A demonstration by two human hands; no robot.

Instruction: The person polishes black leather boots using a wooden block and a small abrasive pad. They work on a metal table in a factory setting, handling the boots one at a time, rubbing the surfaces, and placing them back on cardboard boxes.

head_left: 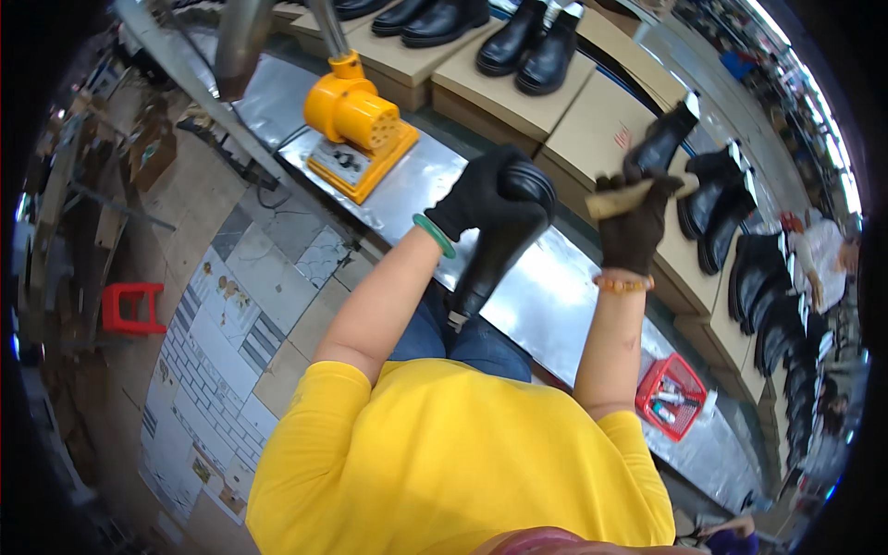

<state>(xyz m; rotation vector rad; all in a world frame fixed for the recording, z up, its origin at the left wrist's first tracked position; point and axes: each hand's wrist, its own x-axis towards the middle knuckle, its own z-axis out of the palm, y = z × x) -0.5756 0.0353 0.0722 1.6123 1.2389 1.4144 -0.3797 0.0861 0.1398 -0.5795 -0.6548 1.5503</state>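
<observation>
My left hand (481, 190), in a black glove, is closed around a black leather boot (504, 242) above the metal-topped bench. The boot is tilted, with its shaft end pointing down toward my lap. In a dark glove, my right hand (634, 222) is raised to the right of the boot, apart from it. Its fingers are closed on a tan, elongated piece (612, 201), whose exact kind I cannot make out. Just beyond that hand, another black boot (662, 141) rests on a cardboard box.
A yellow machine (356, 125) with a round perforated head stands on the bench (555, 296) at the left. Cardboard boxes (495, 97) carrying several black boots line the far side. At the right sits a red basket (668, 396) of small items. A red stool (134, 308) stands on the floor.
</observation>
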